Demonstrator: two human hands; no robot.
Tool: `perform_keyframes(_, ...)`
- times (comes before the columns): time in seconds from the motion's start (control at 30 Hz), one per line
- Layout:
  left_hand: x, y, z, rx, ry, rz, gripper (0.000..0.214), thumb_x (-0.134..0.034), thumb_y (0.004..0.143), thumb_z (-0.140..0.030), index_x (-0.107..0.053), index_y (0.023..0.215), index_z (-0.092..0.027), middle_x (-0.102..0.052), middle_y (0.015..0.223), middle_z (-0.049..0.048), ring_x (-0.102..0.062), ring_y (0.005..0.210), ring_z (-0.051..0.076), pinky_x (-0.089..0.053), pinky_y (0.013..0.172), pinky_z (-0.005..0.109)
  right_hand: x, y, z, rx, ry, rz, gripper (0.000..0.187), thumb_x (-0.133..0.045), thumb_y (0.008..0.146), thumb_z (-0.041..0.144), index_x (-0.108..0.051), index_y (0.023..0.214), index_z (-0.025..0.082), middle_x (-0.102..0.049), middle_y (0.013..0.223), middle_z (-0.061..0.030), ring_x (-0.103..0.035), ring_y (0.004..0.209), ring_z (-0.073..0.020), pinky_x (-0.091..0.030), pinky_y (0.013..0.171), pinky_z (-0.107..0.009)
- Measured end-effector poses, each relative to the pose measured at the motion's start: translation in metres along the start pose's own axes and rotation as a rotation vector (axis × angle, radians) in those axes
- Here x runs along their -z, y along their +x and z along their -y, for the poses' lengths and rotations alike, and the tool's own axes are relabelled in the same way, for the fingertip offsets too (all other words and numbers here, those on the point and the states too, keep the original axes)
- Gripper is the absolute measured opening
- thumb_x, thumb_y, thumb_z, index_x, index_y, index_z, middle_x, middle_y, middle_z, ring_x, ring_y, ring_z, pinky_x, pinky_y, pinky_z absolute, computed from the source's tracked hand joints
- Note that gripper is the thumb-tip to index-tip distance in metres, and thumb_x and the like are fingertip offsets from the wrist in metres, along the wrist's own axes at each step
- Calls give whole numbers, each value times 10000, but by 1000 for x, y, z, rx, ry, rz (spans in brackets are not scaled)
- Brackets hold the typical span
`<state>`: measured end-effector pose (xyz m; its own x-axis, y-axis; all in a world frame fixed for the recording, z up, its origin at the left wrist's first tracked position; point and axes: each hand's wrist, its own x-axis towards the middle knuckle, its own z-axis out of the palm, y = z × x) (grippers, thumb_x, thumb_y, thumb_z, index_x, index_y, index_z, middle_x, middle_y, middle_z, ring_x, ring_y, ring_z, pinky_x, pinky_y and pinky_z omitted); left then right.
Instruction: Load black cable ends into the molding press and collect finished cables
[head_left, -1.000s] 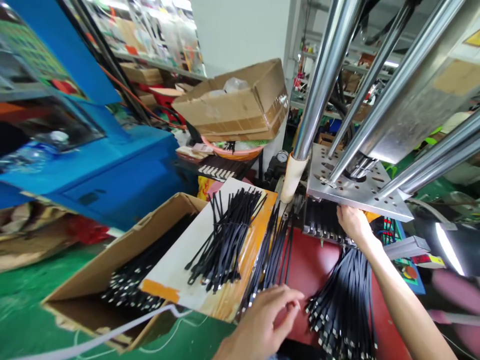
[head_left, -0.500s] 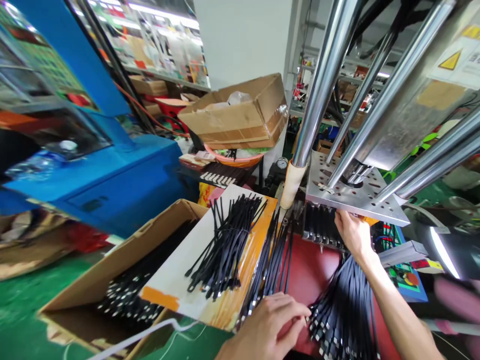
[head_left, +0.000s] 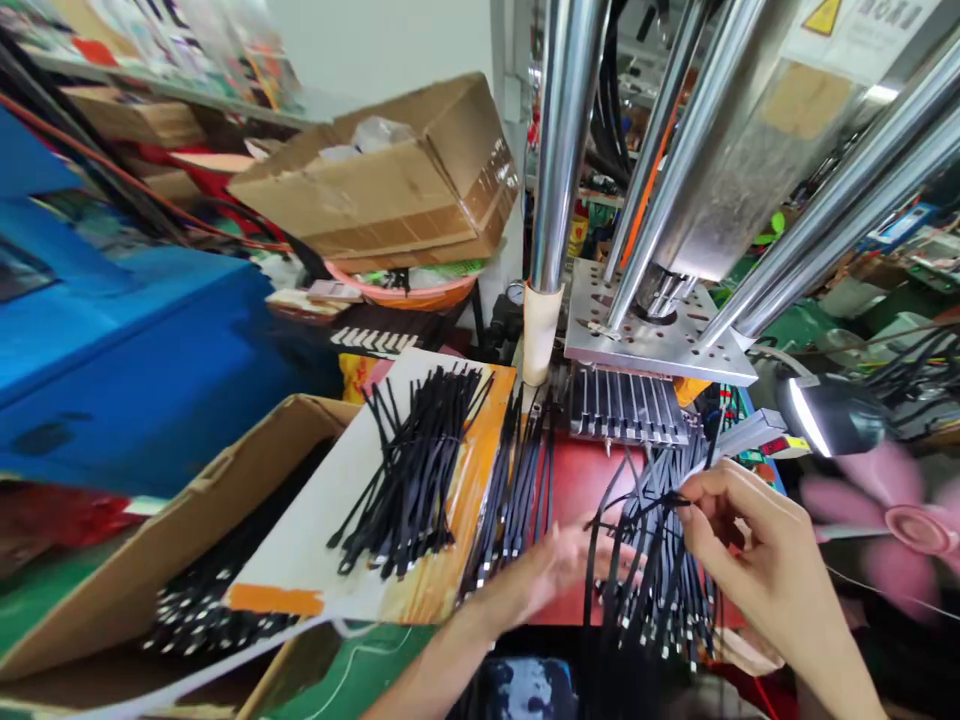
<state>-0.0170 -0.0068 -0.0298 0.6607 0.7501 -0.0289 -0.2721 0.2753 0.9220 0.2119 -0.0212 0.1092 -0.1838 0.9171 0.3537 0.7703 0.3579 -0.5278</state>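
Observation:
My right hand (head_left: 757, 545) is closed in a pinch on a bunch of black straps (head_left: 660, 560) with metal ends, lifted above the red pad (head_left: 577, 490). My left hand (head_left: 559, 575) is blurred by motion and reaches into the lower part of that bunch. A metal fixture (head_left: 626, 405) with black straps laid in its slots sits under the perforated steel plate (head_left: 652, 335) of the press.
A loose pile of black straps (head_left: 412, 465) lies on a white and orange board (head_left: 341, 520) over an open cardboard box (head_left: 150, 570) holding more straps. Another row of straps (head_left: 517, 480) lies beside it. Chrome columns (head_left: 562, 140) rise ahead. A blue machine (head_left: 127, 350) stands left, a pink fan (head_left: 892, 520) right.
My right hand has come back from the fixture under the plate and now holds a bunch of straps up. My left hand has moved right into the bunch. The view has swung right.

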Motion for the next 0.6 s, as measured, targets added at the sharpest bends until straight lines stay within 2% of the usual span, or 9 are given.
perform_keyframes(0.07, -18, -2, 24, 101, -387, 127, 991, -335, 879, -964, -611, 1461, -211, -757, 1304, 165, -708, 1282, 351, -478, 1159, 560, -9, -4, -4, -16, 10, -4, 102, -597, 1007, 258, -616, 907, 254, -541, 728, 36, -514, 607, -139, -404, 545, -271)
perform_keyframes(0.13, -33, -5, 41, 128, -603, 162, 887, -479, 889, -903, -624, 1439, -222, -744, 1334, 152, -667, 1345, 337, -378, 1241, 547, -13, -5, -7, -18, 6, -15, 117, -587, 1010, 263, -620, 898, 254, -534, 722, 34, -502, 593, -140, -396, 540, -274)
perform_keyframes(0.2, -41, -7, 48, 148, -657, 188, 853, -593, 867, -860, -602, 1447, -235, -747, 1324, 146, -701, 1289, 334, -368, 1244, 542, -14, -4, -9, -18, -8, -25, 126, -575, 1012, 262, -625, 897, 251, -538, 731, 31, -499, 586, -138, -404, 549, -273)
perform_keyframes(0.3, -44, -10, 45, 203, -609, 220, 849, -650, 873, -816, -546, 1467, -219, -758, 1285, 164, -791, 1068, 301, -467, 1146, 509, -15, -3, -15, -29, -46, -51, 119, -574, 1015, 262, -634, 914, 245, -545, 749, 27, -501, 581, -131, -411, 559, -269)
perform_keyframes(0.37, -44, -14, 41, 243, -496, 137, 777, -661, 922, -744, -542, 1453, -188, -779, 1224, 169, -812, 906, 253, -531, 1041, 446, -17, -3, -20, -33, -64, -70, 106, -578, 1014, 257, -636, 927, 243, -547, 755, 29, -503, 581, -127, -413, 564, -263)
perform_keyframes(0.47, -46, -22, 40, 279, -266, -94, 717, -654, 972, -671, -520, 1476, -178, -789, 1204, 151, -801, 791, 215, -560, 980, 416, -22, -4, -31, -37, -77, -78, 90, -581, 1012, 246, -636, 941, 237, -569, 787, 24, -536, 616, -127, -424, 585, -256)
perform_keyframes(0.53, -49, -25, 42, 265, -136, -239, 788, -646, 982, -662, -413, 1578, -202, -783, 1244, 135, -802, 788, 213, -543, 1048, 446, -26, -4, -37, -50, -81, -88, 88, -585, 1012, 247, -644, 949, 231, -589, 807, 15, -566, 648, -133, -432, 602, -257)
perform_keyframes(0.6, -53, -27, 45, 242, -49, -354, 942, -637, 981, -673, -211, 1682, -213, -791, 1229, 127, -809, 809, 224, -513, 1119, 475, -29, -5, -40, -69, -81, -97, 95, -584, 1015, 250, -655, 956, 227, -606, 816, 7, -581, 662, -140, -435, 609, -262)
